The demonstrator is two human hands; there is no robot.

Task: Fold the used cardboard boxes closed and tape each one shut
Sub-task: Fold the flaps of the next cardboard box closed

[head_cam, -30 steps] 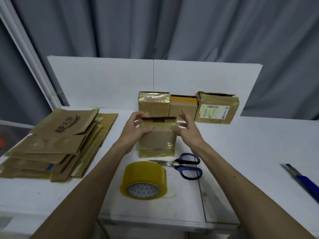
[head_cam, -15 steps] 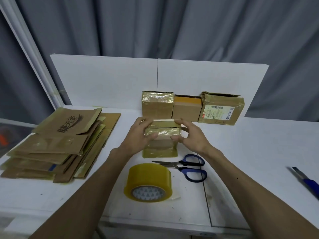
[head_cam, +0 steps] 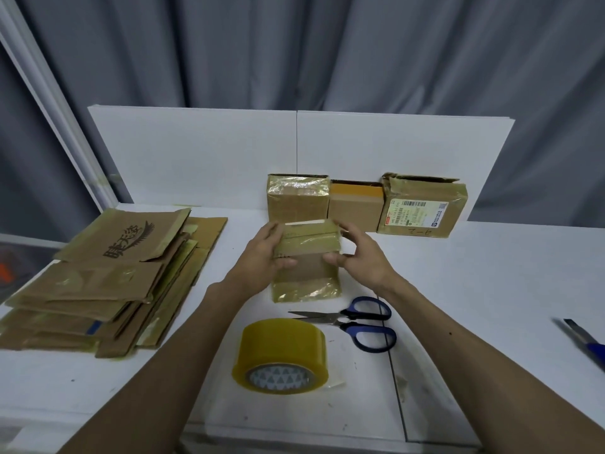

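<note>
**Both hands closing on the small box at mid-table**

My 2 forearms are coming in from the bottom edge, which is cutting them off before the elbows. Nearest me, the tape roll (head_cam: 280,355) is lying flat on the white table (head_cam: 491,290), its printed core facing me. Just beyond it, the blue-handled scissors (head_cam: 353,322) are lying with the blades pointing left. At the right edge a knife (head_cam: 586,345) is running out of view, so only part of it is showing.

Past the scissors, at the middle of the table, I am holding the cardboard box (head_cam: 307,273) upright, its base appearing to rest on the surface. My left hand (head_cam: 265,257) is gripping its left side, thumb pressing the front face, fingers curling over the top; the tips are hiding behind the box. My right hand (head_cam: 360,257) is holding the right side, thumb on the front edge, fingers arching over the upper corner. Both grips are narrow and closed on the box. My hands are covering both upper corners, so I cannot tell how fully the top flaps are meeting. The box is brown, with glossy wrinkled old tape banding its top and bottom.

To the left, a stack of flattened cardboard (head_cam: 108,280) is lying, the top sheet bearing dark printing. Farther back, 3 boxes (head_cam: 355,204) are standing in a row against a white board (head_cam: 196,152); the rightmost is carrying a label too small to read. A grey curtain (head_cam: 327,50) is hanging behind.
</note>
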